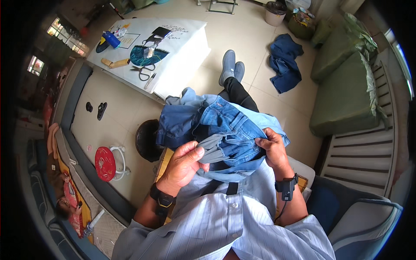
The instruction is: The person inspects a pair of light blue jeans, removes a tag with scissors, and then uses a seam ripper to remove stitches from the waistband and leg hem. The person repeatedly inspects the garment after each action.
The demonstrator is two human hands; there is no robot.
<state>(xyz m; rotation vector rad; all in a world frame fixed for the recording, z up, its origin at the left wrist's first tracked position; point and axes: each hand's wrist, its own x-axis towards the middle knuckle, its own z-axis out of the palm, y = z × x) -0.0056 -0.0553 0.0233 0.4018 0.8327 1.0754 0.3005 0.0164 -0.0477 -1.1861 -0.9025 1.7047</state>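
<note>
left hand fingers pinched on grey inner lining | right hand fingers clamped on waistband of blue jeans, bunched over lap | risk: loose legs slide off knees to floor; one pinch slipping drops the bundle

jeans: mid-blue denim with paler faded patches, grey-blue inside where I grip them
my shirt: pale blue with fine stripes
wristbands: black, 1 on each wrist
trousers: black
shoes: grey
cloth on the floor: dark blue
sofa: olive green
round lid: red
table: white
floor: cream tiles
</note>
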